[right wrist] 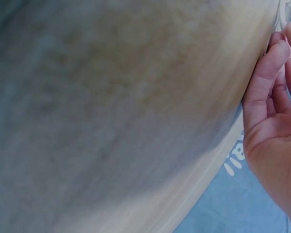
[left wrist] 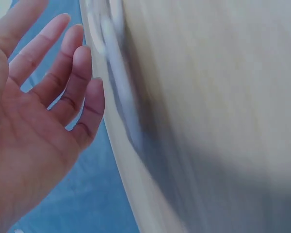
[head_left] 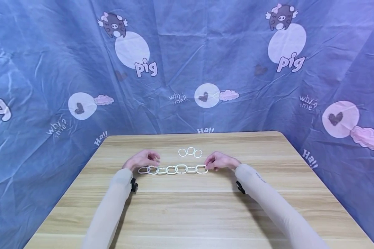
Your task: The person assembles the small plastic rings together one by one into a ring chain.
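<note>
A chain of several white oval links [head_left: 181, 165] lies across the wooden table from left to right. Over its left end hovers my left hand [head_left: 143, 159], fingers loosely bent and holding nothing. The left wrist view shows that palm and spread fingers beside a blurred white link [left wrist: 119, 73], apart from it. At the chain's other end my right hand [head_left: 219, 160] pinches the last link between thumb and fingertips. Only a bit of this link [right wrist: 282, 17] shows at the upper edge of the right wrist view, at the fingertips.
Three loose white links [head_left: 182, 149] lie together behind the chain, towards the table's back edge. The pale wooden table [head_left: 174, 211] ends against a blue printed curtain [head_left: 174, 41] at the back and sides. Each wrist wears a black strap [head_left: 134, 185].
</note>
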Demonstrator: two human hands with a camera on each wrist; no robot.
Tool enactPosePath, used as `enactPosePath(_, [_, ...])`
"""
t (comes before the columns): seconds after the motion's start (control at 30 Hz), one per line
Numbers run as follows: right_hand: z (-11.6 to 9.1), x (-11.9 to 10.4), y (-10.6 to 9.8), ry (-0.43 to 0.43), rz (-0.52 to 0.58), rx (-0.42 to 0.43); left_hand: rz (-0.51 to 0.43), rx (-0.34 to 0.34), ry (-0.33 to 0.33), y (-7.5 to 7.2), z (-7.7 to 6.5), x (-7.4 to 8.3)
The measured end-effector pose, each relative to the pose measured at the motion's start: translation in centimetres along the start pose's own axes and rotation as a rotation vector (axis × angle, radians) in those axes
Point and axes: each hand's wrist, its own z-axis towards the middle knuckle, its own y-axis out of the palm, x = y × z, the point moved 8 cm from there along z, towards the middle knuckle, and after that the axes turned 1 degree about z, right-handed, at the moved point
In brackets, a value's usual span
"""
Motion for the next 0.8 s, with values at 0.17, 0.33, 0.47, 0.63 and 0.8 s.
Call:
enactPosePath(0.17, [0.1,0.2,0.0,-0.002,0.001,-0.010,0.014,0.008,0.002,1.5,2.0,1.7])
enactPosePath(0.33, [0.0,0.1,0.0,0.006,0.008,-0.015,0.008,0.007,0.004,3.8,3.9,3.5])
enactPosePath(0.47, [0.0,0.2,0.0,0.008,0.019,-0.025,0.000,-0.017,0.053,5.9,5.0,5.5])
enactPosePath(0.63, [0.1,0.0,-0.1,-0.004,0.039,-0.029,0.028,-0.051,0.088,8.1,6.0,7.7])
enactPosePath(0.8, [0.1,-0.3,-0.2,-0.013,0.040,-0.034,0.036,-0.081,0.113,9.9,6.7,9.2])
